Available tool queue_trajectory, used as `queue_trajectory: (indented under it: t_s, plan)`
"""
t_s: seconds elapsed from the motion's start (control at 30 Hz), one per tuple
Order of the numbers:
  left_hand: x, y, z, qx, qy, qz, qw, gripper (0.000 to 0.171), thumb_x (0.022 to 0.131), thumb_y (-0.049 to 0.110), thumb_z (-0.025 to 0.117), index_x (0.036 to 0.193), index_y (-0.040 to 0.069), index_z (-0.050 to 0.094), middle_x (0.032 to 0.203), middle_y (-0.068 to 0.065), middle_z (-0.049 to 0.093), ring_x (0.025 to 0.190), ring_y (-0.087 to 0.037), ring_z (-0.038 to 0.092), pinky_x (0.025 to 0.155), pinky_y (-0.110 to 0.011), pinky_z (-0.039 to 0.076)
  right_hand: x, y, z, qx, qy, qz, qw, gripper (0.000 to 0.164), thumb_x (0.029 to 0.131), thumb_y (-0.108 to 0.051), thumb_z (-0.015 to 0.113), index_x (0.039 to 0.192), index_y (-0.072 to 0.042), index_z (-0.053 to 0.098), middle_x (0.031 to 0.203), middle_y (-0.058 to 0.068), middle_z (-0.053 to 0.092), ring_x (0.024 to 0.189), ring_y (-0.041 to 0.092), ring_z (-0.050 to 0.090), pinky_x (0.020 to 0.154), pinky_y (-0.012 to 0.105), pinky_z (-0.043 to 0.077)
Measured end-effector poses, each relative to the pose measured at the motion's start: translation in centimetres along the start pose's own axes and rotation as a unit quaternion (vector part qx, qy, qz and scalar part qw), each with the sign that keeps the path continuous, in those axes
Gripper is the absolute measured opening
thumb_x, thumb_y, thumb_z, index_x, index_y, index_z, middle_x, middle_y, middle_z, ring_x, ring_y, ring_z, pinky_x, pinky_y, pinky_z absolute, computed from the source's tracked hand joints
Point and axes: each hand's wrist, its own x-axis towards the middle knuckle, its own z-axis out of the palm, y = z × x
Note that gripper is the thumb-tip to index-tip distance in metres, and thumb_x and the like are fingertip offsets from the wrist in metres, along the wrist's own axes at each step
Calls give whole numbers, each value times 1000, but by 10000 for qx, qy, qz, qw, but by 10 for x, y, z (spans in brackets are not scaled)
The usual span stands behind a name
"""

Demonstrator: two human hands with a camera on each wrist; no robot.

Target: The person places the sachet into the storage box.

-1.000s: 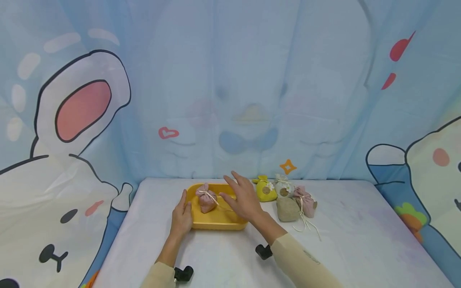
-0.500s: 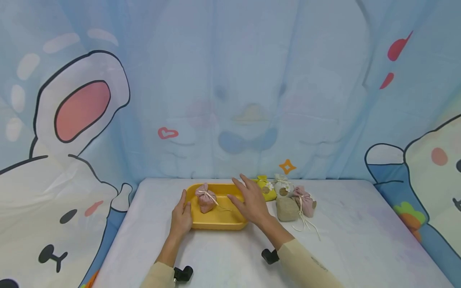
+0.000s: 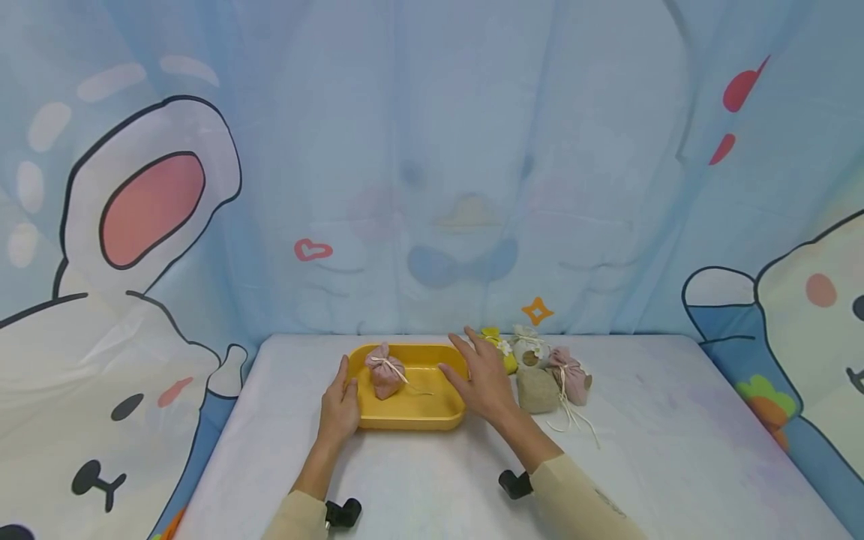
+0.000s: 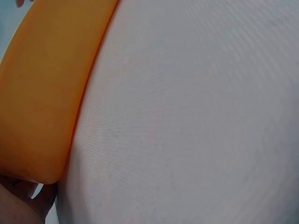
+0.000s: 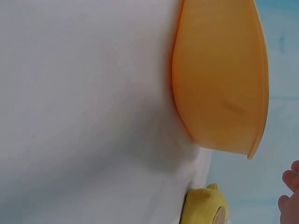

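- Rested the left hand (image 3: 340, 409) against the left end of the yellow tray (image 3: 418, 409) on the bench (image 3: 405, 487), touching it with fairly straight fingers
- Spread the fingers of the right hand (image 3: 487, 379) at the tray's right end, apart from the rim in the right wrist view and gripping nothing
- Had the pink pouch (image 3: 386, 382) in the left part of the tray, tied at the neck with a pale cord
- Blocked part of the yellow pouch (image 3: 511, 365) with the right hand in the head view
- Saw beside it a pale grey pouch (image 3: 525, 349), a tan pouch (image 3: 538, 391) in front of that, and a second pink pouch (image 3: 574, 381) to the right, trailing loose cords onto the bench
- Had a blue cloth (image 3: 466, 150) behind, printed with animals, a heart and a star
- Wore black wrist fittings (image 3: 346, 514) and cream sleeves (image 3: 574, 499)
- Could not read the small dark mark (image 3: 609, 502) on the right sleeve
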Motion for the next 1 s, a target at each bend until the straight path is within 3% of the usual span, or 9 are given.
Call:
queue_trajectory:
  t_s: [0.17, 0.47, 0.73, 1.0]
  plan:
    - [0, 0, 0, 14, 21, -25, 10000, 56, 110, 12, 39, 164, 1, 25, 170, -15, 28, 157, -36, 27, 130, -53, 23, -3, 5, -2, 30, 134, -36, 9999, 60, 99, -42, 70, 151, -15, 56, 162, 20, 43, 147, 44, 43, 120, 67, 34]
    - [0, 0, 1, 3, 19, -18, 10000, 56, 110, 11, 39, 164, 0, 25, 170, -16, 29, 157, -36, 28, 129, -54, 24, -9, 17, -7, 128, 11, 348, 9993, 60, 101, -42, 67, 153, -15, 54, 164, 19, 40, 149, 46, 39, 121, 68, 32]
    - [0, 0, 1, 20, 73, 3, 10000, 57, 110, 11, 40, 163, 0, 27, 169, -15, 30, 156, -36, 29, 129, -54, 24, -15, 26, -8, 250, 252, 270, 9990, 58, 100, -36, 70, 150, -10, 56, 161, 20, 43, 146, 46, 41, 121, 68, 30]
    - [0, 1, 1, 20, 45, -28, 10000, 57, 110, 11, 40, 163, 0, 26, 170, -16, 29, 157, -36, 29, 129, -54, 24, -18, 30, -8, 226, 395, 272, 9986, 56, 101, -34, 69, 150, -12, 57, 160, 23, 43, 145, 47, 41, 120, 70, 30]
